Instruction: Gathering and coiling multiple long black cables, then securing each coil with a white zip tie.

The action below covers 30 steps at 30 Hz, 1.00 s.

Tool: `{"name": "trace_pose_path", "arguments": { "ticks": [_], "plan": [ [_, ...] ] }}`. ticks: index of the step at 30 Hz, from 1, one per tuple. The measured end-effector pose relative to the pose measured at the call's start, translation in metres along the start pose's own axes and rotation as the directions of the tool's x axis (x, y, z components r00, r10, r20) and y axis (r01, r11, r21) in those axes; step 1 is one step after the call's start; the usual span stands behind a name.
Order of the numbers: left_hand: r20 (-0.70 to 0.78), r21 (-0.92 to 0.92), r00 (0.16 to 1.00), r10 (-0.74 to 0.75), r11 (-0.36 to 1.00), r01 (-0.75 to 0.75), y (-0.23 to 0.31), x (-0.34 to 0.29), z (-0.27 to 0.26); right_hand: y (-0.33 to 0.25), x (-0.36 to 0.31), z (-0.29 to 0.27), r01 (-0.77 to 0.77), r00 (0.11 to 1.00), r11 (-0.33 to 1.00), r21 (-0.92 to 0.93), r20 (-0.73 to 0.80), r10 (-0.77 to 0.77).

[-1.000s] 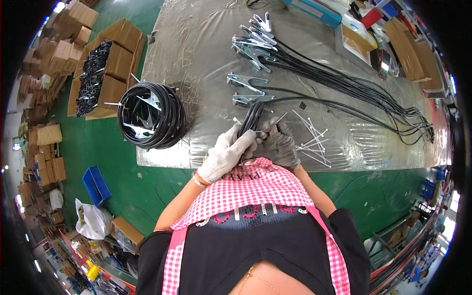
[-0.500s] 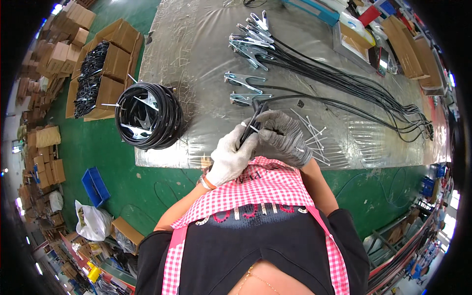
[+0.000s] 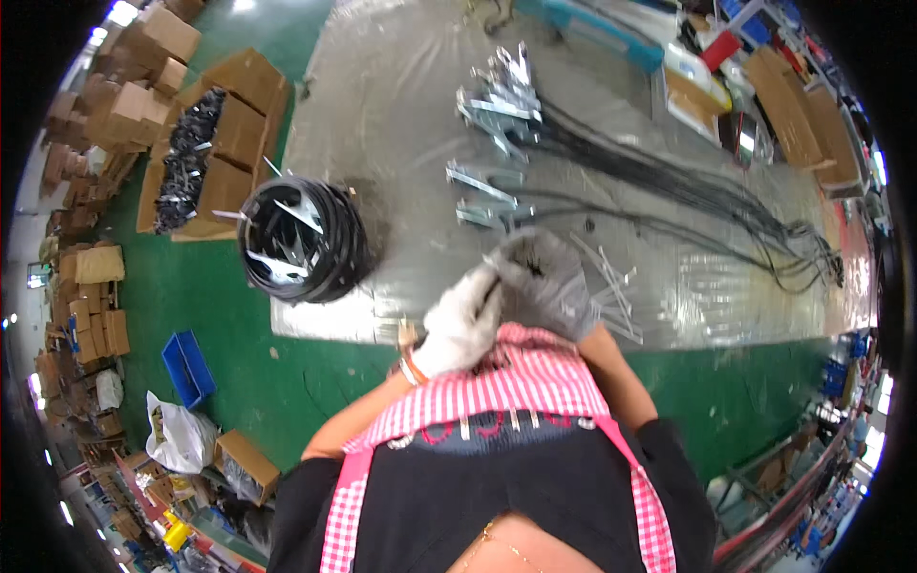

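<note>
My left hand [image 3: 462,323], in a white glove, is closed on a black cable, of which only a dark bit shows between the fingers. Against its fingertips is my right hand [image 3: 549,277], in a grey glove, its fingers curled together; motion blur hides what they grip. Just beyond the hands, two metal spring clamps [image 3: 485,212] lie on the table with black cables [image 3: 659,224] running off to the right. Loose white cable ties [image 3: 614,296] are scattered beside my right hand.
A coil of black cable [image 3: 349,244] with clamps inside stands at the table's left edge. More clamps [image 3: 501,100] with bundled cables lie farther back. An open carton [image 3: 234,138] of black parts is at left, a blue crate [image 3: 188,370] on the floor.
The view has shifted slightly and blurred. My hands have come closer together, and the black cable and white cable tie that showed between them are now mostly hidden.
</note>
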<state>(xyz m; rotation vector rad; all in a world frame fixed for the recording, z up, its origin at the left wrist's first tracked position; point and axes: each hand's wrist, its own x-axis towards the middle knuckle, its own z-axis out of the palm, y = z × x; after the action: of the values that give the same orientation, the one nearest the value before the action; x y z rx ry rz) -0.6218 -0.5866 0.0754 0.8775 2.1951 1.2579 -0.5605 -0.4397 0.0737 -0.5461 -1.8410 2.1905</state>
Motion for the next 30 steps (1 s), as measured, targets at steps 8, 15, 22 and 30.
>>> {"name": "trace_pose_path", "arguments": {
  "ticks": [8,15,22,30],
  "plan": [
    [0.009,-0.242,0.993,-0.116,0.964,0.115,0.008,0.009,-0.002,-0.013,0.005,0.015,0.317,0.891,0.457,-0.831,0.096,-0.444],
    [0.052,-0.645,0.974,-0.221,0.737,0.202,0.027,0.014,-0.016,-0.001,-0.014,-0.001,0.198,0.978,0.968,0.153,-0.09,-0.186],
    [0.133,-0.439,0.99,-0.046,0.893,0.101,0.015,0.027,-0.035,-0.008,-0.012,-0.012,-0.019,0.996,0.981,0.192,-0.086,0.036],
    [0.056,-0.72,0.937,-0.344,0.636,0.276,0.067,0.019,-0.057,-0.017,-0.012,0.013,0.133,0.989,0.991,0.012,0.059,-0.133]
  ]
}}
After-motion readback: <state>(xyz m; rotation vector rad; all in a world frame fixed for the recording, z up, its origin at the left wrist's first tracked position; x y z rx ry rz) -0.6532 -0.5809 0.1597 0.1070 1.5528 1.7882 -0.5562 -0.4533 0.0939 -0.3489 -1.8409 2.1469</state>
